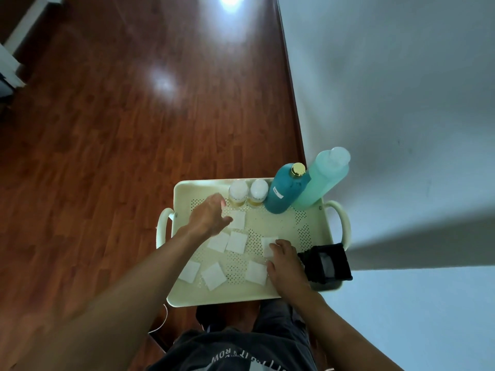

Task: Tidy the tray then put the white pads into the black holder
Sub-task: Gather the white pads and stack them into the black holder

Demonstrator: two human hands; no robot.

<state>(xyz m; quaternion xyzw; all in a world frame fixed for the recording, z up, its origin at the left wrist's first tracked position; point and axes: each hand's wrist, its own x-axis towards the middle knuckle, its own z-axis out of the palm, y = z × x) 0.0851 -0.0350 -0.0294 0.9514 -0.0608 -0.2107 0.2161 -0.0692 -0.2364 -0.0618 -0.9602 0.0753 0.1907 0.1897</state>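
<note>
A cream perforated tray (267, 295) holds several square white pads, among them one at the far middle (238, 219), two side by side (227, 242) and three along the near edge (213, 276). My left hand (210, 218) hovers over the far-left part of the tray, fingers apart, its tips at the far pad. My right hand (285, 266) rests on the right side, fingertips pressing on a pad (267, 246). The black holder (328, 263) stands at the tray's near-right corner, open at the top, with something pale inside.
Along the tray's far edge stand two small white-capped jars (247, 192), a dark teal bottle with a gold cap (288, 190) and a tall light-green bottle (325, 178). The tray has handles at both ends. A white wall is right, wooden floor left.
</note>
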